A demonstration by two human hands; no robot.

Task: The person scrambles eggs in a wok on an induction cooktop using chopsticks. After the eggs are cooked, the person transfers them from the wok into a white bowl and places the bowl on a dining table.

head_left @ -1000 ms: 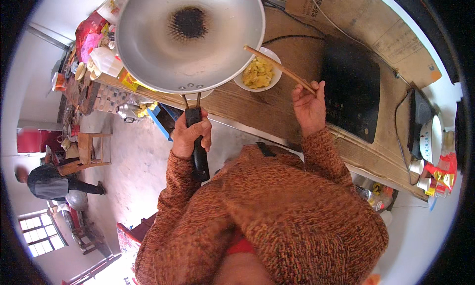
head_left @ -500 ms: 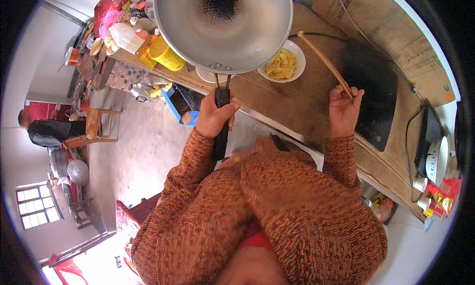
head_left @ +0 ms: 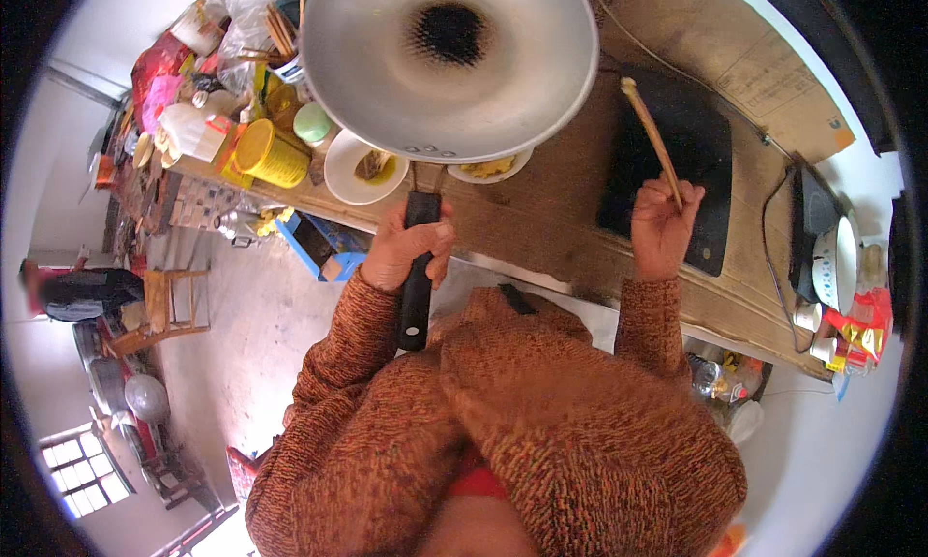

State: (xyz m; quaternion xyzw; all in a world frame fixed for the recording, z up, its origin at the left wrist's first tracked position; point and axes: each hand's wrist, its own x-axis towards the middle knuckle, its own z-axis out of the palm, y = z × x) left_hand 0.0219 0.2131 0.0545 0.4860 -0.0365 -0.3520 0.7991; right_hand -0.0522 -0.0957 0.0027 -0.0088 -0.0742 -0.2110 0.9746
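Steel wok [head_left: 449,64] gripped by its handle in left hand [head_left: 406,252]; right hand [head_left: 662,228] clasps chopsticks [head_left: 652,141]

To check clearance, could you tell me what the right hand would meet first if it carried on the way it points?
Probably the black cooktop: the right hand, holding chopsticks, already hangs over its near edge, though height is unclear.

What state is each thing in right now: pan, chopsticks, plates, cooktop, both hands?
Wok: lifted over the counter, empty, dark scorch in the middle.
Left hand: closed on the black wok handle.
Right hand: holding chopsticks upright.
Near plate: holds some food.
Far plate: yellow food, partly hidden by the wok.
Black cooktop: bare.
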